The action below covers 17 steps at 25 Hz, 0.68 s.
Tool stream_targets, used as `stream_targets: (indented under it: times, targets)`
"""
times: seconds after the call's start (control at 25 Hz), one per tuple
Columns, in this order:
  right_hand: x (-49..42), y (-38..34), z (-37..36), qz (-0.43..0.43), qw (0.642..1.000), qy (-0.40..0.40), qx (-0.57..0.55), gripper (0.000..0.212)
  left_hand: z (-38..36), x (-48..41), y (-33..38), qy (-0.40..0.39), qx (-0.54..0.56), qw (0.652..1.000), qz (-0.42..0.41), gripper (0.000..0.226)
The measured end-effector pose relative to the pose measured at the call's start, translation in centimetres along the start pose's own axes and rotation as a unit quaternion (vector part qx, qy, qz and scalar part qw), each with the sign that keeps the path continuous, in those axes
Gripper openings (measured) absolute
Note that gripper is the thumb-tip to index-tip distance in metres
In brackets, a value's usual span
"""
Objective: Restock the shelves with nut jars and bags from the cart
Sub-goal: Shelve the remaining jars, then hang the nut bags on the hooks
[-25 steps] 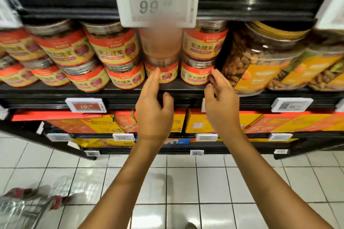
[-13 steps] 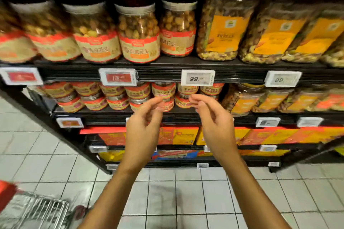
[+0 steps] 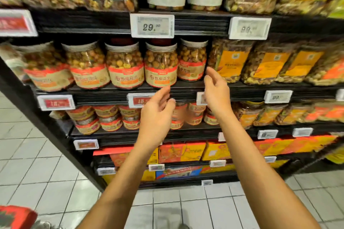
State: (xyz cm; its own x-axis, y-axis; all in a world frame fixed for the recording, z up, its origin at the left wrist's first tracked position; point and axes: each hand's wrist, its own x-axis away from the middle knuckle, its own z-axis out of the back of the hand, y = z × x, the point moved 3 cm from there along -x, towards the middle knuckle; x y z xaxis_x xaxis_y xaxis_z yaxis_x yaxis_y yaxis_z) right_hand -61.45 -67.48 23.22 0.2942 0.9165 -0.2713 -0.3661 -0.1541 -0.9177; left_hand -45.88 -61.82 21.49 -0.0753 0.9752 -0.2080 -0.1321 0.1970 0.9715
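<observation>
While facing shelves (image 3: 96, 96) packed row on row, seems between items, with nothing in hand. Cart (image 3: 16, 217) probably the red blur at bottom left. Bags (image 3: 230, 61) standing right of the jars (image 3: 161, 65), which stand upright and touching along the middle tier. Left hand (image 3: 156, 115) raised just below that row, fingers (image 3: 164, 93) loosely spread, empty. Right hand (image 3: 216, 91) near the rightmost jar, fingers (image 3: 211, 72) relaxed and apart, empty too. Next, likely: turn to the cart, grip a jar or bag, find a gap.
</observation>
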Motion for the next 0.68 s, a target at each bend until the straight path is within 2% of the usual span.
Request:
stream_targets:
  times: [0.08,0.24,0.4,0.56,0.68]
  targets:
    - [-1.8,0.6,-0.1,0.009,1.000,0.006,0.005,0.039,-1.5,-1.8,-0.6,-0.008,0.004,1.000,0.003,0.045]
    - [-5.1,2.3,0.2,0.016,0.999,0.004,0.034,0.041,-3.2,-5.0,-2.1,0.037,-0.006,0.999,0.005,0.053]
    - [-5.9,2.9,0.1,0.032,0.998,-0.024,0.045,0.037,-5.6,-7.4,-2.3,0.018,-0.004,1.000,0.006,0.059]
    - [-6.3,2.9,-0.3,0.031,0.998,-0.054,0.019,0.036,-7.5,-8.7,-2.2,0.015,-0.081,0.997,0.011,0.067]
    - [-6.6,3.0,-0.2,0.028,0.997,-0.071,0.021,0.028,-8.1,-9.0,-1.9,0.061,-0.140,0.988,0.008,0.064]
